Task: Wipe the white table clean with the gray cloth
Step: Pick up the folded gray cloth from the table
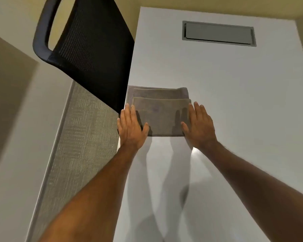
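Observation:
A folded gray cloth (160, 112) lies flat on the white table (234, 102), close to the table's left edge. My left hand (130, 127) rests palm down over the cloth's left side, fingers straight and slightly apart. My right hand (198, 124) lies flat on the cloth's right side, partly on the table. Neither hand grips the cloth; both are spread on top of it.
A black mesh chair (87, 49) stands against the table's left edge, just beyond the cloth. A gray rectangular cable hatch (219, 33) is set into the tabletop at the far end. Gray carpet (80, 140) lies to the left below the table.

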`<state>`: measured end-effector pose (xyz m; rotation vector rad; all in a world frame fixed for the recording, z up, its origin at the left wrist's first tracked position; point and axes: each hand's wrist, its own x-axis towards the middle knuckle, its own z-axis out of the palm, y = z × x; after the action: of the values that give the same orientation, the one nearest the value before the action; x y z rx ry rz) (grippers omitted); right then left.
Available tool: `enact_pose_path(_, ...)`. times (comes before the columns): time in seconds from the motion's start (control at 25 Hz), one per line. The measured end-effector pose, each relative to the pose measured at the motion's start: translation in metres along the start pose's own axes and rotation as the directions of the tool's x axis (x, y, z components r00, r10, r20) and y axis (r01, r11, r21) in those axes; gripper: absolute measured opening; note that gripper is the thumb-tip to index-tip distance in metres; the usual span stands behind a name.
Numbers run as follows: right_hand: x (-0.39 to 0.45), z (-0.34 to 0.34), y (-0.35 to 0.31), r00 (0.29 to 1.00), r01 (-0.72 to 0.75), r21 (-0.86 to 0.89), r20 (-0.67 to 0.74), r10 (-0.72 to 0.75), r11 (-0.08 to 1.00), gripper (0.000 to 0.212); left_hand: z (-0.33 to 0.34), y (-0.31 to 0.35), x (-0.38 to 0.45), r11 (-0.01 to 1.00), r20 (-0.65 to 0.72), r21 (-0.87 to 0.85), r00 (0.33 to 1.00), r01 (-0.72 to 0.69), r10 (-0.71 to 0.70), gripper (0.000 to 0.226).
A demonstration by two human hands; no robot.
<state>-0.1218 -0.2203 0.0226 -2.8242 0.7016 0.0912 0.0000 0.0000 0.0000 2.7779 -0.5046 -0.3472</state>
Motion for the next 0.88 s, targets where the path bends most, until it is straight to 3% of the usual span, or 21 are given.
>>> enact_pose_path(0.08,0.012,0.01,-0.005,0.989,-0.002,0.009,0.147,0.001,1.0,0.085,0.012,-0.004,0.01,0.999,0.014,-0.025,0.999,0.048,-0.048,0.09)
enact_pose_path(0.16,0.022,0.015,-0.006,0.979,0.009,0.029,0.205,-0.015,1.0,0.09,0.022,-0.005,0.019,0.998,0.014,-0.051,0.999,0.048,-0.047,0.089)
enact_pose_path(0.24,0.031,0.019,-0.012,0.983,-0.083,0.199,0.176,0.047,0.977,0.09,0.029,-0.001,0.025,0.992,0.008,-0.116,0.999,0.053,-0.053,0.088)
enact_pose_path(0.4,0.038,0.021,-0.026,0.97,-0.234,0.544,0.077,0.229,0.806,0.077,0.03,0.008,0.03,0.978,-0.028,-0.169,0.992,0.121,-0.127,0.085)
enact_pose_path(0.48,0.041,0.022,-0.035,0.913,-0.383,0.578,0.118,0.39,0.72,0.079,0.027,0.011,0.037,0.961,-0.043,-0.212,0.981,0.176,-0.189,0.08)
enact_pose_path(0.56,0.045,0.024,-0.036,0.824,-0.556,0.528,0.247,0.511,0.642,0.074,0.024,0.013,0.044,0.937,-0.009,-0.27,0.972,0.223,-0.234,0.063)
enact_pose_path(0.64,0.048,0.022,-0.036,0.776,-0.629,0.516,0.379,0.503,0.581,0.05,0.022,0.017,0.049,0.913,0.037,-0.323,0.967,0.251,-0.252,0.043)
enact_pose_path(0.72,0.046,0.015,-0.03,0.782,-0.622,0.604,0.453,0.429,0.498,0.026,0.021,0.021,0.045,0.896,0.051,-0.363,0.965,0.257,-0.257,0.033)
enact_pose_path(0.88,0.018,-0.012,-0.021,0.882,-0.471,0.733,0.379,0.28,0.49,0.028,0.011,0.035,0.023,0.799,0.099,-0.537,0.961,0.27,-0.259,0.034)
